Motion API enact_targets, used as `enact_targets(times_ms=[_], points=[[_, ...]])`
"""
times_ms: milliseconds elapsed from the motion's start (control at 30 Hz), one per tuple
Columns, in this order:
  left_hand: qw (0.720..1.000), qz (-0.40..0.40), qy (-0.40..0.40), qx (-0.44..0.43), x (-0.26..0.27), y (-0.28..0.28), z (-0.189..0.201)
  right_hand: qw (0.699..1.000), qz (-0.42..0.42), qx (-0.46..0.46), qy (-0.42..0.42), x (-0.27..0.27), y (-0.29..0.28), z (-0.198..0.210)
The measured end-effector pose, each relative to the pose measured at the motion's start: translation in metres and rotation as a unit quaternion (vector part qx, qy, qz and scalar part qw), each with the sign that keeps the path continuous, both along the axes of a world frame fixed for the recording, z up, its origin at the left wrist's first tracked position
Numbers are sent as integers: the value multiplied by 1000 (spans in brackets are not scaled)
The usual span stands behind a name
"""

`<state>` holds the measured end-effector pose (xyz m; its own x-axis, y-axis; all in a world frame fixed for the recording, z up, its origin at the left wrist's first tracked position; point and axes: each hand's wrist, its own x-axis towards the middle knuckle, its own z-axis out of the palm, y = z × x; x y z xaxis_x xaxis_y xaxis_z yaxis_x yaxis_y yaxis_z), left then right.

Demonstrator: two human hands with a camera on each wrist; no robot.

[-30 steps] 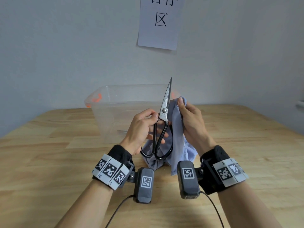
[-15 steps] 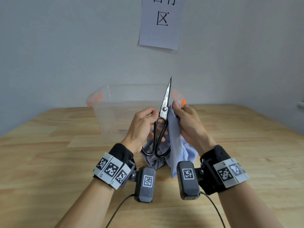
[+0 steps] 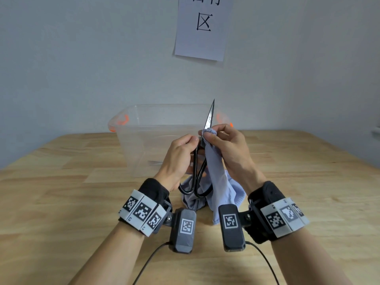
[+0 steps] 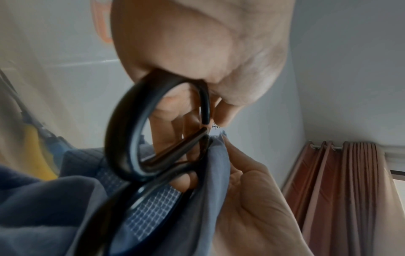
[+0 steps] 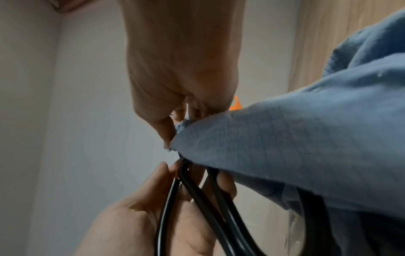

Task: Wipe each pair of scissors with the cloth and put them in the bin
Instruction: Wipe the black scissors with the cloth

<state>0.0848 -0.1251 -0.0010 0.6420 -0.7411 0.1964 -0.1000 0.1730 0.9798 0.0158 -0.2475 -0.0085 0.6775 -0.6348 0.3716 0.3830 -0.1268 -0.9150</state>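
The cloth [image 3: 216, 173] covers the lower scissor blades [image 3: 209, 120] near the pivot (only the tips show). The wall notice [image 3: 202, 27] is cut off at the top edge. The bin [image 3: 131, 145] floor is too faint to read.

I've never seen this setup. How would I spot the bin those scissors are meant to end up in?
Start at the wooden table and look to its far edge, under the white paper sign on the wall. There stands a clear plastic rectangular bin, just behind the raised black-handled scissors. It is the only container there, see-through, with orange handles at its two ends.
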Motion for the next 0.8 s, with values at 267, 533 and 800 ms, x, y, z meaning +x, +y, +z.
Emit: enact_targets(times_ms=[267,533,800], points=[[1000,6,-20,14,5,-1,-4,1000,-14,-16,16,-4,3,0],[995,47,-79,25,2,-6,-7,995,-99,2,-2,7,6,-6],[999,32,-37,24,-2,-2,-4,997,-41,-57,25,-1,1,-4]])
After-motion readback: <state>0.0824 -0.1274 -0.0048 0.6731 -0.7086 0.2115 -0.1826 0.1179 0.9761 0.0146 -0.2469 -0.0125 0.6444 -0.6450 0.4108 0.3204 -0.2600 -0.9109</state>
